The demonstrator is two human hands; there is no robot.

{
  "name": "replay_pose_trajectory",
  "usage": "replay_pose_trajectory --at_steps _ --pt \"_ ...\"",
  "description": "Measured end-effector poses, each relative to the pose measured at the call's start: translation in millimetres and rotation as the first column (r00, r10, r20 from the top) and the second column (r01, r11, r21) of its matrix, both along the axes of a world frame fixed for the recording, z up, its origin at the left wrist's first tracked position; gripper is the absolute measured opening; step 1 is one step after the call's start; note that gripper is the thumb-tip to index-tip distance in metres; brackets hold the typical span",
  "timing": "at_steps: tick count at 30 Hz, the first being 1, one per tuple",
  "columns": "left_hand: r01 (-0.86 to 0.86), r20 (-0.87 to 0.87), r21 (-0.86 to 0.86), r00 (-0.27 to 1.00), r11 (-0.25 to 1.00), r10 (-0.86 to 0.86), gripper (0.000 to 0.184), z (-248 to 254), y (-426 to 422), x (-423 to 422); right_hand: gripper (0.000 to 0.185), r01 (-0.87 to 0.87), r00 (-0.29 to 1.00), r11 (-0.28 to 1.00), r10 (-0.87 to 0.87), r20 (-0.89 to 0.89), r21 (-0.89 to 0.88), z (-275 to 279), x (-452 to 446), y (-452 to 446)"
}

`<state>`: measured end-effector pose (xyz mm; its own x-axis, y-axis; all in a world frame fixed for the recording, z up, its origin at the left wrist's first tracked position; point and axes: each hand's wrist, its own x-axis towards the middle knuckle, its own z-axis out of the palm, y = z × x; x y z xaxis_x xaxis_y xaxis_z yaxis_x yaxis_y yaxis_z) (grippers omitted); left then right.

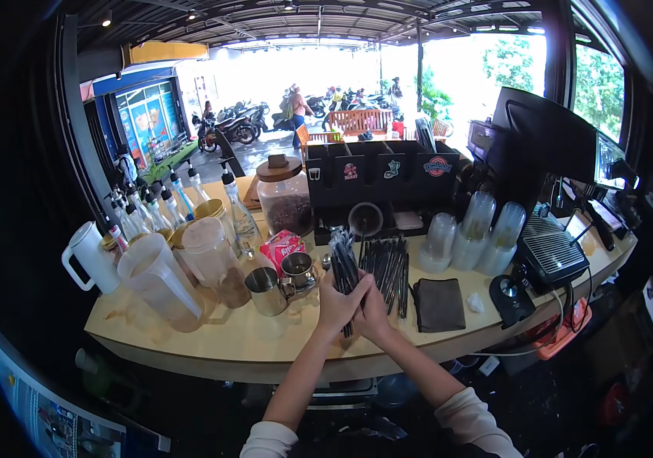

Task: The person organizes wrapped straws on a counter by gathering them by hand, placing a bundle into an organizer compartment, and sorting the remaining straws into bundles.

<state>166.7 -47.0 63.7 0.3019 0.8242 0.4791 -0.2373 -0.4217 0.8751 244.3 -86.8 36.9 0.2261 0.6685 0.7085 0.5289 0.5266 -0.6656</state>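
A bundle of black straws, some in clear wrapping, stands nearly upright between my hands. My left hand wraps round its left side, and my right hand closes on it from the right. Just behind and to the right, more black straws lie side by side on the counter. Left of my hands are two metal pitchers and a pink packet. A folded dark cloth lies to the right.
Plastic jugs and pump bottles crowd the left side. At the back stand a lidded jar and a black organizer. Stacked plastic cups, a tamper and a black machine with a slatted tray occupy the right.
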Motion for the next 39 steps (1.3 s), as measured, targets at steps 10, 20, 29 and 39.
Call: replay_pose_trajectory --at_steps 10,20,29,39 --pt "-0.076 0.095 0.054 0.993 0.996 0.071 0.019 7 8 9 0.058 -0.283 0.926 0.953 0.242 -0.288 -0.111 -17 3 -4" --pt "0.087 -0.004 -0.016 0.996 0.996 -0.087 0.021 -33 10 9 0.071 -0.425 0.898 0.843 0.35 -0.266 -0.33 -48 11 -11" --pt "0.084 0.027 0.027 0.996 0.996 -0.085 0.02 -43 7 8 0.066 -0.069 0.995 0.993 0.062 0.073 0.091 63 28 -24" --pt "0.048 0.052 0.045 0.997 0.998 -0.05 0.016 -13 2 0 0.056 -0.082 0.966 0.96 0.011 0.257 0.268 91 24 -29"
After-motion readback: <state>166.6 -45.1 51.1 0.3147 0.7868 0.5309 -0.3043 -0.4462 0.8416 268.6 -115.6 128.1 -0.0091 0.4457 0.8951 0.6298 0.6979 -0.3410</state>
